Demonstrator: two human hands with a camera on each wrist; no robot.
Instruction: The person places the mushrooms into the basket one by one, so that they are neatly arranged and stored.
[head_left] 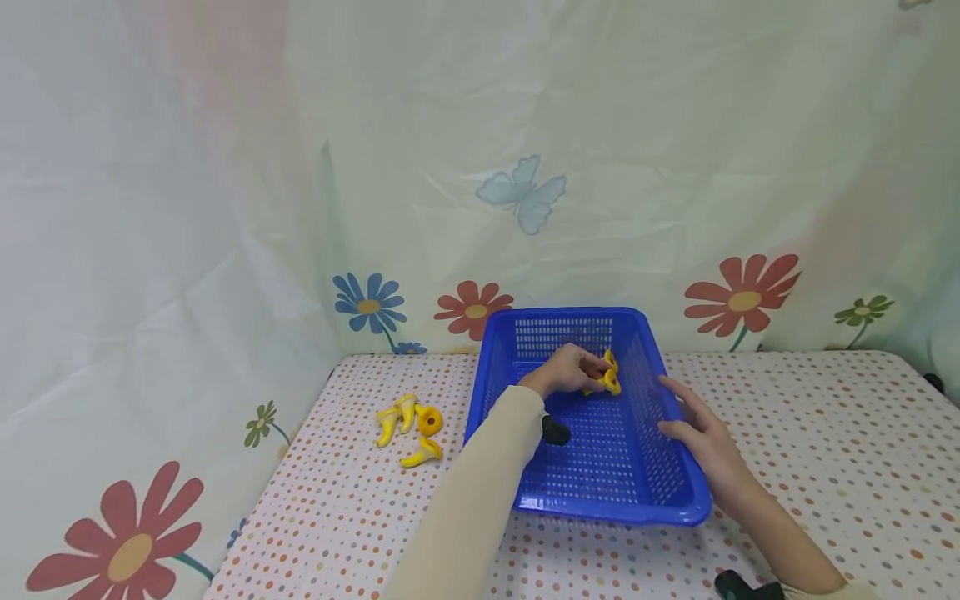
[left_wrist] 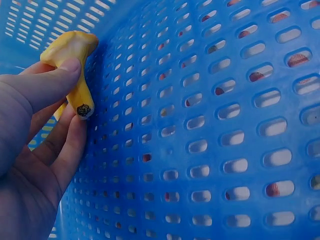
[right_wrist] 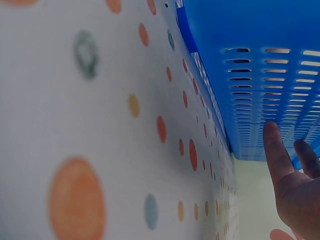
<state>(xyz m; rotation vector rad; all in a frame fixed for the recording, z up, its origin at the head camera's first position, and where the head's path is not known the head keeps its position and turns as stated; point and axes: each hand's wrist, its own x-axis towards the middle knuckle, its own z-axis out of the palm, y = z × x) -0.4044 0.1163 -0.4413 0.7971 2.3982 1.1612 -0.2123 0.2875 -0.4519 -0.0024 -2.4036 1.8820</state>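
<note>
Within the blue basket (head_left: 600,500), my left hand (head_left: 570,369) pinches a yellow trumpet-shaped mushroom (head_left: 612,382) at the far right part. The left wrist view shows the thumb of my left hand (left_wrist: 40,120) on the pale side of the mushroom (left_wrist: 80,92), whose dark stem end points down; part of another yellow piece shows behind the fingers. A second yellow mushroom (head_left: 611,360) lies just beyond in the head view. My right hand (head_left: 712,450) rests at the basket's right rim; straight fingers of the right hand (right_wrist: 295,185) touch its outer wall (right_wrist: 270,105).
Several yellow mushrooms (head_left: 430,420) lie in a loose group on the dotted tablecloth (head_left: 337,508), left of the basket. Behind the table hangs a pale curtain (head_left: 615,242) with flowers and a butterfly, close to the basket's far edge.
</note>
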